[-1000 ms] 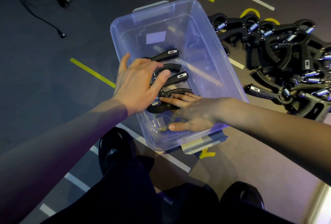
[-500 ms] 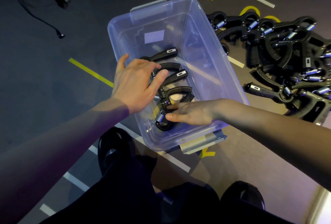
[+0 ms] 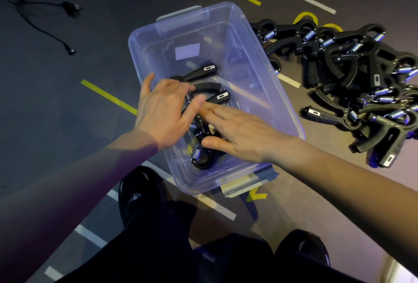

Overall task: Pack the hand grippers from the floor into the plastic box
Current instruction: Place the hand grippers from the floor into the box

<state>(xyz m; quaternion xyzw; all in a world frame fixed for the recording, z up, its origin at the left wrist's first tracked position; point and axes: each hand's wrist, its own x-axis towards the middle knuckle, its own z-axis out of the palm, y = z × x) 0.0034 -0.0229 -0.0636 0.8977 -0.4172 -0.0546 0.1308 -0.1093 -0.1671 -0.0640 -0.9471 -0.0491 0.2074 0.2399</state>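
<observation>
Both hands (image 3: 237, 133) press grippers (image 3: 203, 147) in box (image 3: 260, 79), seemingly flat.

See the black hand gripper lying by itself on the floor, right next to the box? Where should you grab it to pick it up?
Probably by the straight handle of the lone black plastic hand gripper, near the end with the small white label. That handle sticks out toward the clear plastic box, free of the pile of black hand grippers. Come down from above with the right hand, which is nearer. The spring end sits against the pile.

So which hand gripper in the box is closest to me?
The hand gripper with its spring end toward the box's near wall, lying under the right hand; the others lie farther back, by the left hand.
</observation>
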